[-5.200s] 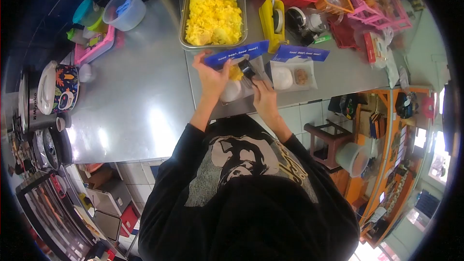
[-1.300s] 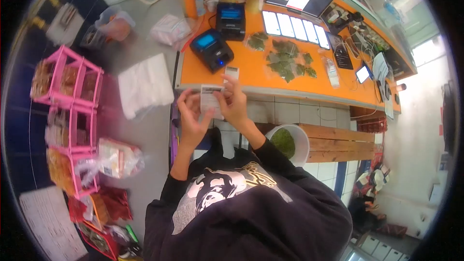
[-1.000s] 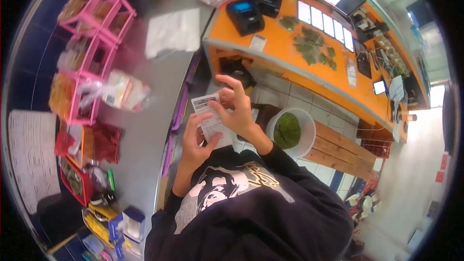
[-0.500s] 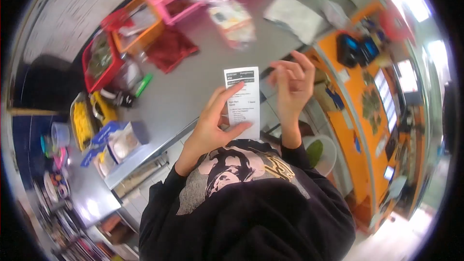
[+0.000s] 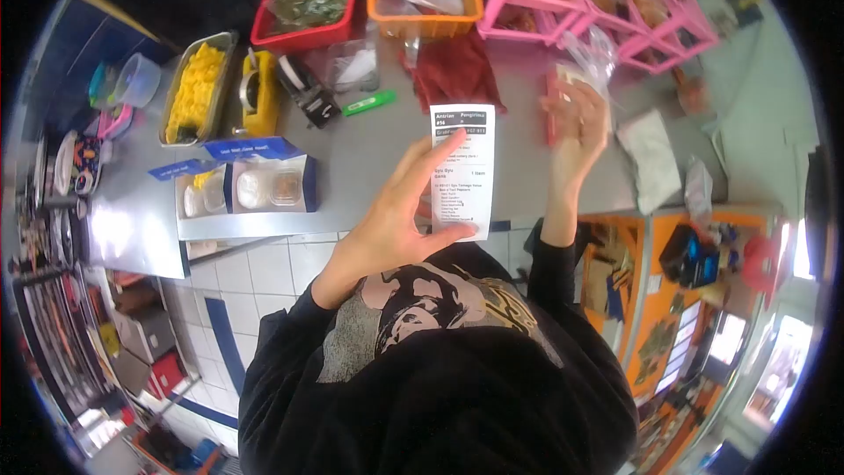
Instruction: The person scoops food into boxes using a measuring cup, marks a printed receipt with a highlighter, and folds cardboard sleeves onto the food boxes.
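A white printed receipt (image 5: 476, 185) is held upright in front of my torso by my left hand (image 5: 400, 202), its thumb and fingers along the left and lower edges. My right hand (image 5: 578, 127) is raised at the right, over the counter, apart from the receipt. Its fingers are partly bent and overlap a red and white packet in a clear plastic bag (image 5: 600, 53); whether they touch it is unclear. Two open boxes with blue lids stand at the counter's front left, one (image 5: 272, 186) holding rice and a brown portion, the other (image 5: 204, 195) rice and yellow food.
Behind are a metal tray of yellow food (image 5: 195, 92), a yellow tape dispenser (image 5: 261, 92), a green marker (image 5: 368, 103), a red basket (image 5: 308, 33), an orange basket (image 5: 425, 25) and pink racks (image 5: 532, 13). White sheets (image 5: 649, 158) lie right, near an orange desk (image 5: 646, 299).
The view has swung from the orange desk back to the steel counter with the boxes. My right hand has come off the receipt and moved right; my left hand still holds it.
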`<state>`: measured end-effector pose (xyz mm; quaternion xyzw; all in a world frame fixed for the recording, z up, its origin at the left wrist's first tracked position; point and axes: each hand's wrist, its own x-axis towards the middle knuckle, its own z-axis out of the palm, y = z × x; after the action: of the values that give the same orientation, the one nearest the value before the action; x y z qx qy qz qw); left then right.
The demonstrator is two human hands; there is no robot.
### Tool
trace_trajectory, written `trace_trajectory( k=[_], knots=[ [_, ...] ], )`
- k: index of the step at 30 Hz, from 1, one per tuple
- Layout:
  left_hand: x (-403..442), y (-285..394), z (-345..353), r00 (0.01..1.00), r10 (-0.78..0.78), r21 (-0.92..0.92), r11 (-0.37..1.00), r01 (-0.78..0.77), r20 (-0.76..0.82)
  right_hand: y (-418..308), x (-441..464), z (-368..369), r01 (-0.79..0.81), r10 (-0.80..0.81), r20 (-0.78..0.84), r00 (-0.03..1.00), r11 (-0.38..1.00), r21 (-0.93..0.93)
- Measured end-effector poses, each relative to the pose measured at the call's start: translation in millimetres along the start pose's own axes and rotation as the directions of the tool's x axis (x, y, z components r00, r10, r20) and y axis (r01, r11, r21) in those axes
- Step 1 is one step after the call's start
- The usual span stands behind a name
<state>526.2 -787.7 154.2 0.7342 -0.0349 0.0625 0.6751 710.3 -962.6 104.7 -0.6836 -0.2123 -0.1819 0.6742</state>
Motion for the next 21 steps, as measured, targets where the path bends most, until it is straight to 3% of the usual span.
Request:
trace_trajectory(
  k=[1,3,5,8,10,13,14,16,17,18,21],
  knots=[
    [3.9,-0.9,-3.9,1.000,-0.016,0.000,1.000,0.016,-0.024,12.8,13.2,15.5,0.010,-0.011,0.027,1.000,1.000,0.019],
    [9.8,0.6,-10.1,0.993,0.016,0.013,1.000,-0.015,-0.120,37.6,39.3,55.0,0.147,-0.163,0.230,0.959,0.985,0.085],
    [10.9,4.4,-13.6,0.971,0.031,0.023,0.999,-0.026,-0.237,59.5,62.2,104.1,0.011,-0.053,0.374,0.926,0.993,0.115],
    [4.8,14.0,-18.9,0.912,-0.040,-0.013,0.999,0.038,-0.409,94.7,90.6,189.9,0.003,-0.087,0.561,0.823,0.989,0.148],
    [-2.8,16.6,-19.2,0.855,-0.032,0.028,0.998,0.054,-0.517,114.3,102.8,251.1,0.161,-0.170,0.778,0.605,0.983,0.089],
    [-14.5,20.7,-15.0,0.729,-0.056,0.067,0.988,0.138,-0.683,166.9,114.7,353.8,0.514,-0.306,0.771,0.559,0.857,-0.033],
    [-19.8,22.5,-11.9,0.705,-0.078,0.056,0.985,0.165,-0.705,203.1,115.1,394.6,0.636,-0.409,0.673,0.616,0.763,-0.118],
    [-28.9,30.8,-4.0,0.655,-0.116,0.041,0.975,0.219,-0.746,207.4,128.1,426.3,0.582,-0.195,0.760,0.620,0.764,-0.278],
    [-34.2,32.3,-0.8,0.614,-0.123,0.040,0.969,0.245,-0.780,201.6,130.9,437.5,0.581,-0.016,0.793,0.610,0.689,-0.433],
    [-37.4,36.4,-0.9,0.588,-0.138,0.046,0.957,0.286,-0.797,223.8,133.9,453.5,0.566,0.046,0.802,0.595,0.685,-0.459],
    [-56.1,37.0,1.7,0.514,-0.139,0.036,0.948,0.316,-0.847,270.2,149.5,472.6,0.661,-0.133,0.780,0.611,0.629,-0.410]
  ],
)
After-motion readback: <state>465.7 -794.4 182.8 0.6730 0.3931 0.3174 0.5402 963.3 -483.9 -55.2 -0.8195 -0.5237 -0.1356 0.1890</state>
